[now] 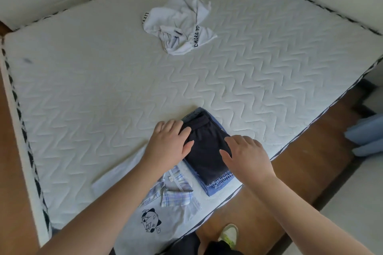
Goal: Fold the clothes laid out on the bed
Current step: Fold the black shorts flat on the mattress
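Crumpled white shirt (179, 24) far back; plaid shirt (176, 191) beside left hand (169, 144).

Bare mattress (103, 89) lies open between the crumpled white shirt (180, 25) and the folded pile (207, 151).

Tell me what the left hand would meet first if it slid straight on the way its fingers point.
Past the left hand lies bare mattress; the crumpled white shirt sits farther off, probably left of that line, though depth is unclear.
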`<control>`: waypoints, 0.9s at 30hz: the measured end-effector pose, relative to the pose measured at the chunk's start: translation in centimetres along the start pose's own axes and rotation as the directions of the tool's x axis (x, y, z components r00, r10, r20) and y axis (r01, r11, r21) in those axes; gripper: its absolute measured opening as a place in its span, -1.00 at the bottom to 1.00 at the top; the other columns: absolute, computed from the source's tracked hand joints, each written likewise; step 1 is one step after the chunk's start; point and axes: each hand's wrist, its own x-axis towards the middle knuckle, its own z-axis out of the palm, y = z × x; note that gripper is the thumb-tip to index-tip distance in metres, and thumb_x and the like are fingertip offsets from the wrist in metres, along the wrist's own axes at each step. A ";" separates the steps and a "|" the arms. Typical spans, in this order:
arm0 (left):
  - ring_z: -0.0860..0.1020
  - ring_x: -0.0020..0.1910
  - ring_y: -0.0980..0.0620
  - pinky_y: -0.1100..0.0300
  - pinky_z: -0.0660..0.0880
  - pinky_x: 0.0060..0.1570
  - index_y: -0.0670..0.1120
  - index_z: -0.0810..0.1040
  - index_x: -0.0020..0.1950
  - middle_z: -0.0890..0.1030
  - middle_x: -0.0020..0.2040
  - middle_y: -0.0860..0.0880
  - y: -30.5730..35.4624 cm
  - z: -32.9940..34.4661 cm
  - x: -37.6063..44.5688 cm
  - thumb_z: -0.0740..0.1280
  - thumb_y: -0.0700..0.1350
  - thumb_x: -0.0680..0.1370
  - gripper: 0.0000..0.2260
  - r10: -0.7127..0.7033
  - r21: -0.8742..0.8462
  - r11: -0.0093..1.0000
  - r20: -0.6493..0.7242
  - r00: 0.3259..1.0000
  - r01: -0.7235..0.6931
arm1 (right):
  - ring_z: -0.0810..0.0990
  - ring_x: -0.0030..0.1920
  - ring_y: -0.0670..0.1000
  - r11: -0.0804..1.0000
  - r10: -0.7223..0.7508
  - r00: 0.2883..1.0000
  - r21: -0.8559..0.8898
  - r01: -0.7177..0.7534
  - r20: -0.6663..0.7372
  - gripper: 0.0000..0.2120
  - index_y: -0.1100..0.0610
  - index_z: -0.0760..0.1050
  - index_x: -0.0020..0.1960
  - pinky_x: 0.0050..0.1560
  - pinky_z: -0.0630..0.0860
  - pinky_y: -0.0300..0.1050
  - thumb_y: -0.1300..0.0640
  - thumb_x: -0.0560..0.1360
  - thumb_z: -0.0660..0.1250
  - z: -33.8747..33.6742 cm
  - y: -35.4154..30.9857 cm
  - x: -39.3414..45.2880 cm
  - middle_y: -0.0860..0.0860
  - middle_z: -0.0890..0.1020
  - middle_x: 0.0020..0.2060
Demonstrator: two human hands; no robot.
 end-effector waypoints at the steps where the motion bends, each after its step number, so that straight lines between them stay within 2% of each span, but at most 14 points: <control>1: 0.53 0.06 -0.13 -0.07 0.41 0.11 -0.07 0.55 0.14 0.56 0.05 -0.07 0.4 -1.1 -0.6 0.12 0.11 0.58 -0.65 0.008 0.002 1.000 0.002 1.000 -0.008 | 0.59 -0.27 0.11 0.999 -0.041 0.999 -0.013 0.041 -0.020 -0.74 0.13 0.60 -0.07 -0.19 0.54 -0.03 -0.03 0.38 0.50 -1.1 0.0 -0.6 0.01 0.61 -0.26; 7: 0.54 0.21 -0.14 -0.12 0.44 0.22 -0.03 0.56 0.28 0.58 0.20 -0.08 1.5 -8.5 -3.5 0.11 0.16 0.55 -0.55 -0.032 -0.071 0.997 -0.004 0.999 0.031 | 0.65 -0.11 0.13 0.989 -0.144 0.985 -0.056 0.139 -0.096 -0.69 0.17 0.62 0.05 -0.06 0.58 0.02 -0.03 0.42 0.46 -7.8 -0.2 -3.0 0.04 0.67 -0.11; 10: 0.46 0.33 -0.08 -0.14 0.39 0.32 0.06 0.49 0.39 0.53 0.32 -0.02 1.7 -11.7 -5.6 0.08 0.25 0.57 -0.50 0.005 -0.115 0.993 0.028 1.000 -0.002 | 0.65 -0.05 0.15 0.984 -0.176 0.968 -0.034 0.173 -0.180 -0.64 0.18 0.63 0.07 0.00 0.58 0.04 -0.04 0.49 0.22 -10.1 -1.2 -4.1 0.08 0.67 -0.06; 12: 0.44 0.35 -0.06 -0.13 0.37 0.35 0.08 0.46 0.41 0.51 0.35 0.00 1.9 -12.9 -7.4 0.07 0.26 0.57 -0.50 -0.006 -0.106 0.994 0.031 1.000 0.009 | 0.64 0.00 0.16 0.975 -0.219 0.951 -0.025 0.219 -0.219 -0.58 0.18 0.62 0.11 0.06 0.56 0.04 -0.04 0.50 0.13 -10.9 -2.2 -4.7 0.09 0.67 -0.01; 17: 0.49 0.32 -0.10 -0.13 0.39 0.30 0.01 0.51 0.38 0.54 0.31 -0.05 2.9 -15.0 -12.3 0.07 0.19 0.59 -0.52 -0.179 -0.083 0.980 0.022 0.984 0.180 | 0.59 0.15 0.18 0.960 -0.278 0.944 -0.021 0.279 -0.176 -0.53 0.18 0.59 0.21 0.19 0.50 0.09 -0.06 0.52 0.10 -11.6 -4.6 -6.0 0.15 0.63 0.15; 21: 0.51 0.28 -0.13 -0.14 0.41 0.27 0.01 0.53 0.35 0.56 0.29 -0.07 4.2 -16.4 -16.6 0.05 0.18 0.61 -0.54 -0.398 -0.076 0.914 0.022 0.917 0.398 | 0.59 0.17 0.18 0.944 -0.329 0.929 -0.023 0.330 -0.168 -0.50 0.18 0.58 0.23 0.22 0.48 0.09 -0.09 0.52 0.09 -12.0 -6.7 -7.3 0.14 0.63 0.16; 27: 0.47 0.35 -0.15 -0.17 0.39 0.31 0.02 0.48 0.40 0.52 0.36 -0.08 4.3 -16.2 -25.6 0.02 0.22 0.61 -0.50 -0.500 -0.086 0.856 0.112 0.859 0.509 | 0.57 0.21 0.21 0.909 -0.414 0.904 -0.005 0.416 -0.107 -0.48 0.20 0.54 0.29 0.24 0.48 0.14 -0.11 0.54 0.09 -9.9 -11.4 -11.3 0.16 0.61 0.20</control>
